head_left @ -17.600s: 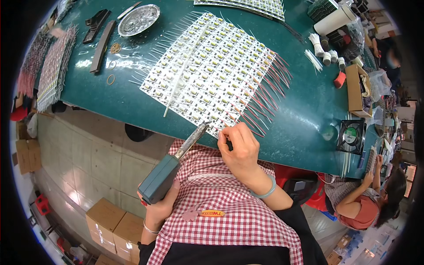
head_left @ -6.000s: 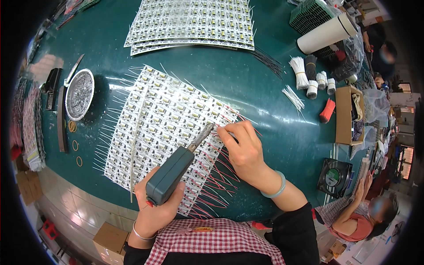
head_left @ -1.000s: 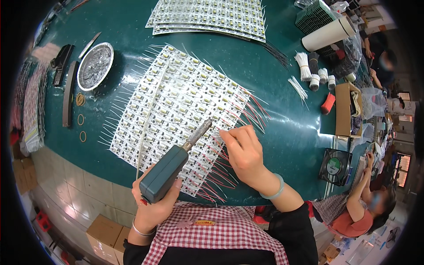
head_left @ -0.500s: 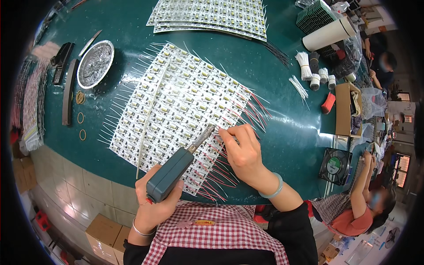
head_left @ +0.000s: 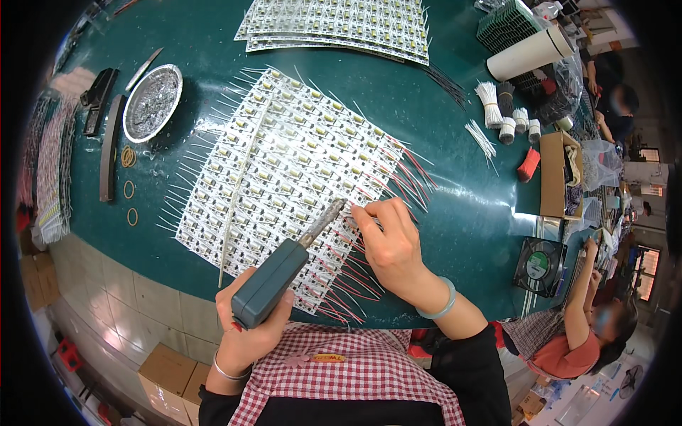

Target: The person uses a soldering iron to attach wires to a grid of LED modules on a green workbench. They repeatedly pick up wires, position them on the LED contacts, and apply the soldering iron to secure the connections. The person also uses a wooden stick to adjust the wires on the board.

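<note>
At the far left, bundles of wired strips [head_left: 55, 177] lie on the green table [head_left: 462, 231]. Next come a dark bar [head_left: 111, 149], a round metal bowl [head_left: 133, 135] of silvery bits, and a few rubber bands [head_left: 128, 157] below it. The left hand [head_left: 250, 328] is wrapped around the green block handle of a soldering iron [head_left: 271, 282], whose shaft slants up over the circuit-board panel [head_left: 288, 160]. That panel lies at the middle of the table, tilted, with pale leads along its left side and red and white wires [head_left: 352, 280] along its right; more panels [head_left: 334, 30] are stacked beyond. The right hand [head_left: 391, 238] is at the panel's right side, thumb and forefinger just beside the iron's tip — whether they pinch a wire, I cannot tell. Farther right are white wire bundles [head_left: 489, 105], a white cylinder [head_left: 529, 54], a fan [head_left: 540, 267] and an open cardboard box [head_left: 551, 177] — then a co-worker [head_left: 568, 355].
</note>
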